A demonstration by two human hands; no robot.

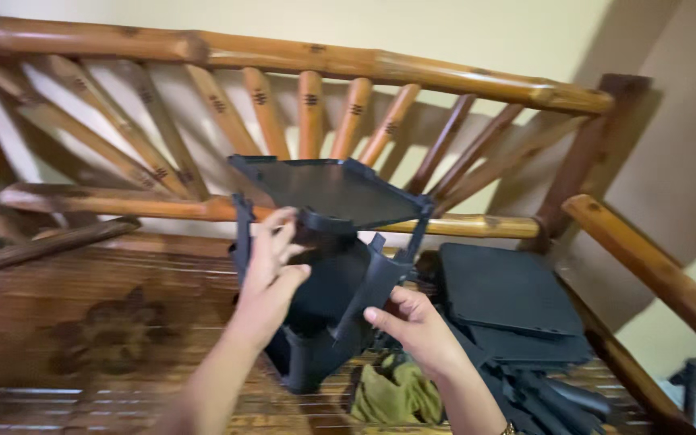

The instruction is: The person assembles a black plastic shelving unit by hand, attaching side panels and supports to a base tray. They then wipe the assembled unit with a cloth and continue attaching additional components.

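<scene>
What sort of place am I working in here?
Probably a home sitting room: a varnished bamboo bench with a slatted seat against a plain cream wall, and loose flat black plastic panels stacked on the seat.

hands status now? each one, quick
Left hand: closed on the upper side of the black plastic rack, fingers curled over an upright.
Right hand: closed on the rack's lower side panel, thumb on its edge.
</scene>
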